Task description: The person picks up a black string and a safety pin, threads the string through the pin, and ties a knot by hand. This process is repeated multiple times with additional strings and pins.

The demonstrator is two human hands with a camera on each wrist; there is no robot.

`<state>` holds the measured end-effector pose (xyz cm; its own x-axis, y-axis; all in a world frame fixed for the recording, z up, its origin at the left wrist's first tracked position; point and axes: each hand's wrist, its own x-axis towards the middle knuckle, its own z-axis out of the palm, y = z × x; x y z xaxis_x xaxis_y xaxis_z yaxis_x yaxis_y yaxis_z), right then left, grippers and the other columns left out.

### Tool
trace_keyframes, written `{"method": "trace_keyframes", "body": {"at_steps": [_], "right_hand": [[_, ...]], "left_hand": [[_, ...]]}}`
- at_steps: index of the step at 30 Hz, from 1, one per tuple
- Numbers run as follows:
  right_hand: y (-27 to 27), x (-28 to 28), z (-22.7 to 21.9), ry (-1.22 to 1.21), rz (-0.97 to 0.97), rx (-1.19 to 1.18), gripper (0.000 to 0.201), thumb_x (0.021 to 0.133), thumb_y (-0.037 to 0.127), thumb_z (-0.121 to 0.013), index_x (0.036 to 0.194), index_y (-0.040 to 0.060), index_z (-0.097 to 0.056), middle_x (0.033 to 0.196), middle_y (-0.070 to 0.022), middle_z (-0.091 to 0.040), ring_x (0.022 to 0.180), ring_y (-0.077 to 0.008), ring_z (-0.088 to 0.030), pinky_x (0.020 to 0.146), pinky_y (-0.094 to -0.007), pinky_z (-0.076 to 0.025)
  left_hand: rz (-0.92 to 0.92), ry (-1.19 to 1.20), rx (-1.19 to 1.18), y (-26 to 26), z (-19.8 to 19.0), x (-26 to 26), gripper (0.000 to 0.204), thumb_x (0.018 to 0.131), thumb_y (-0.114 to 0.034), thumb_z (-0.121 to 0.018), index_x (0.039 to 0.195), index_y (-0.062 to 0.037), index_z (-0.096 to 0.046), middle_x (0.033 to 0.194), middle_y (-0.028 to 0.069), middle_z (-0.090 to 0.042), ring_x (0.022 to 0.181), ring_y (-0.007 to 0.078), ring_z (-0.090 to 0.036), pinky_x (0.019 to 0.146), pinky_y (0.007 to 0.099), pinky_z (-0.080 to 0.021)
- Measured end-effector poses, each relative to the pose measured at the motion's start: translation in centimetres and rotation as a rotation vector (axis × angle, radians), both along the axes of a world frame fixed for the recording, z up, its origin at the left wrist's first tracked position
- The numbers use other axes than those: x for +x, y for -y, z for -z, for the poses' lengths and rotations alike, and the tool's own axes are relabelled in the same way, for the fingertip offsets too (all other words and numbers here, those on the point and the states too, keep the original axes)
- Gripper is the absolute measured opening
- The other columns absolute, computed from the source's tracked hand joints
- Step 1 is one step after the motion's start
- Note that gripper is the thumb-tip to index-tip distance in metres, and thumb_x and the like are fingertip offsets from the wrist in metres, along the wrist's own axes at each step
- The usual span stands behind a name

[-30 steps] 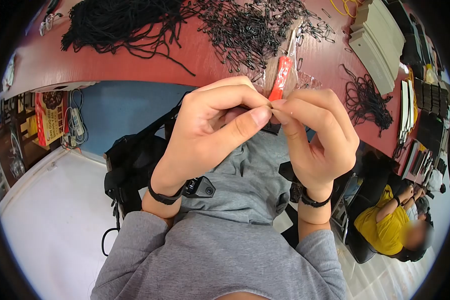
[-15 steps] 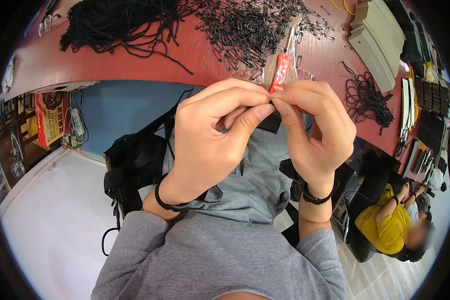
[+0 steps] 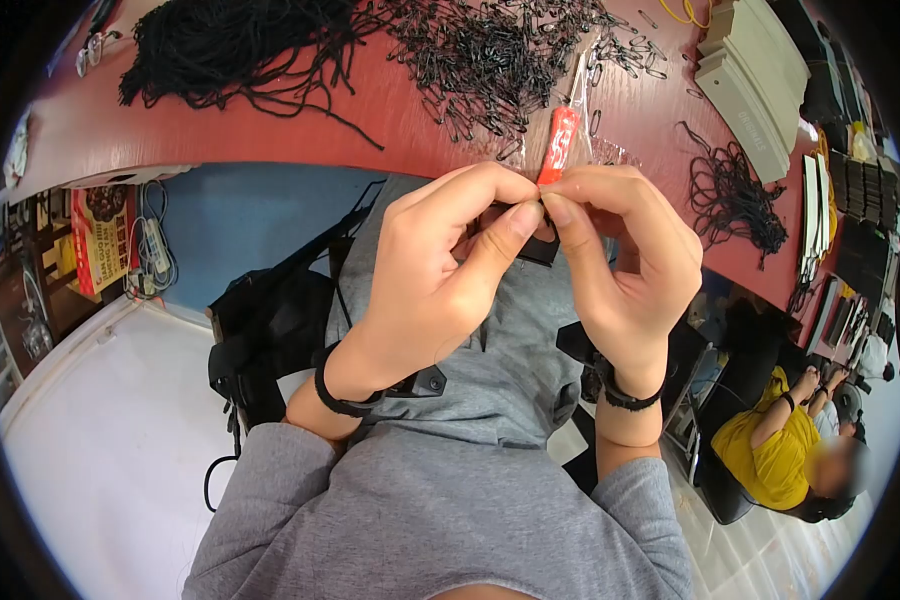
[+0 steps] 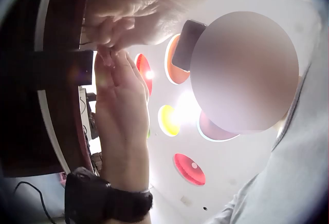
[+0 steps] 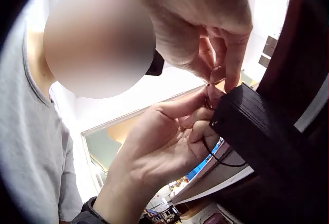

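Observation:
Fingertips of my left hand and right hand meet in front of my chest, close to the table's front edge. Each hand pinches with thumb and forefinger at a thin black cord, which loops down from the left fingers in the right wrist view. Most of the pinched part is hidden by the fingertips. Just below the fingers is a dark layered block, like a stack of black cards. Beyond the fingertips a red handle-like piece with white marks lies on the table.
On the red table lie a heap of black cords, many black safety pins and a smaller black cord tangle. Grey-beige stacked pieces stand at the right. A person in yellow sits farther right.
Both hands have shifted slightly toward the table, and the left hand has turned a little at the wrist. Their fingertips stay together throughout.

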<state>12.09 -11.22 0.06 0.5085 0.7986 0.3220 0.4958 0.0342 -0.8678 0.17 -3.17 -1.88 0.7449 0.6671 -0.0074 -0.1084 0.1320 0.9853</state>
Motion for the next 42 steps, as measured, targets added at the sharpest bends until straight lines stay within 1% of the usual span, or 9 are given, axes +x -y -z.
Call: {"method": "trace_keyframes", "body": {"at_steps": [9,11,17,26,30,36,38,40,42], "right_hand": [[0.0,-0.1,-0.5,-0.114,0.029,0.001,0.011,0.073,-0.007,-0.067,0.082,-0.0016,-0.063,0.072,-0.0083,-0.061,0.063,-0.0157,-0.061,0.057,-0.0245,-0.049],[0.1,0.2,-0.4,-0.149,0.015,-0.007,0.012,0.072,-0.007,-0.067,0.082,-0.0014,-0.063,0.073,-0.0083,-0.062,0.064,-0.0163,-0.061,0.057,-0.0249,-0.049],[0.4,1.0,1.1,0.103,-0.017,0.130,0.018,0.067,-0.007,-0.069,0.083,0.0006,-0.066,0.077,-0.0078,-0.064,0.067,-0.0193,-0.060,0.060,-0.0275,-0.047],[0.6,0.4,0.1,0.103,-0.026,0.082,0.020,0.065,-0.004,-0.072,0.085,0.0002,-0.067,0.079,-0.0095,-0.065,0.068,-0.0201,-0.060,0.060,-0.0272,-0.046],[0.7,0.5,0.7,0.128,0.006,0.135,0.023,0.064,-0.003,-0.073,0.086,0.0006,-0.067,0.080,-0.0088,-0.064,0.068,-0.0202,-0.059,0.060,-0.0273,-0.046],[0.6,0.0,0.8,0.269,0.091,0.162,0.020,0.066,-0.004,-0.073,0.084,0.0003,-0.066,0.080,-0.0083,-0.063,0.067,-0.0202,-0.058,0.060,-0.0279,-0.046],[0.6,-0.6,0.5,0.243,0.129,0.134,0.018,0.067,-0.004,-0.072,0.084,0.0002,-0.065,0.080,-0.0086,-0.063,0.067,-0.0198,-0.058,0.060,-0.0279,-0.046],[0.7,-1.0,0.2,-0.034,0.180,0.067,0.014,0.072,-0.003,-0.070,0.085,-0.0004,-0.064,0.080,-0.0093,-0.062,0.068,-0.0176,-0.058,0.061,-0.0264,-0.046],[0.9,-0.9,0.1,-0.120,0.156,0.047,0.011,0.075,-0.001,-0.068,0.085,-0.0008,-0.064,0.081,-0.0092,-0.062,0.069,-0.0158,-0.057,0.061,-0.0250,-0.046]], "left_hand": [[-0.024,0.000,0.050,0.3,-0.7,0.2,0.009,0.091,-0.005,-0.054,0.090,0.0027,-0.058,0.076,0.0064,-0.062,0.069,0.0085,-0.059,0.061,0.0210,-0.047],[0.030,-0.013,-0.181,0.1,-1.9,0.0,0.013,0.092,-0.006,-0.052,0.095,0.0054,-0.057,0.079,0.0080,-0.061,0.058,0.0014,-0.041,0.051,0.0167,-0.030],[0.100,0.028,-0.444,-0.5,-1.9,0.0,0.016,0.091,-0.010,-0.053,0.094,0.0052,-0.058,0.073,0.0108,-0.062,0.051,0.0018,-0.035,0.047,0.0178,-0.027],[-0.058,0.003,-0.262,0.2,-1.8,0.1,0.014,0.091,-0.010,-0.056,0.096,0.0019,-0.062,0.071,0.0036,-0.062,0.054,0.0007,-0.044,0.047,0.0155,-0.032],[-0.013,-0.035,-0.328,0.1,-2.4,-0.2,0.012,0.090,-0.008,-0.058,0.093,0.0023,-0.063,0.068,0.0025,-0.059,0.053,0.0024,-0.047,0.046,0.0165,-0.034],[-0.155,-0.043,0.138,0.6,-0.8,0.9,0.009,0.086,-0.008,-0.061,0.087,0.0015,-0.062,0.070,0.0045,-0.059,0.050,0.0079,-0.050,0.046,0.0204,-0.038],[-0.226,0.020,0.533,0.0,0.0,1.2,0.009,0.083,-0.007,-0.065,0.086,0.0010,-0.062,0.072,0.0059,-0.059,0.052,0.0099,-0.051,0.046,0.0216,-0.039],[-0.220,-0.041,0.518,-0.2,-0.9,1.1,0.010,0.080,-0.005,-0.067,0.086,0.0008,-0.062,0.072,0.0063,-0.059,0.053,0.0107,-0.052,0.046,0.0222,-0.039],[-0.212,-0.101,0.504,0.0,-1.3,1.0,0.011,0.078,-0.004,-0.069,0.086,0.0005,-0.062,0.072,0.0067,-0.059,0.054,0.0116,-0.052,0.047,0.0228,-0.039]]}}
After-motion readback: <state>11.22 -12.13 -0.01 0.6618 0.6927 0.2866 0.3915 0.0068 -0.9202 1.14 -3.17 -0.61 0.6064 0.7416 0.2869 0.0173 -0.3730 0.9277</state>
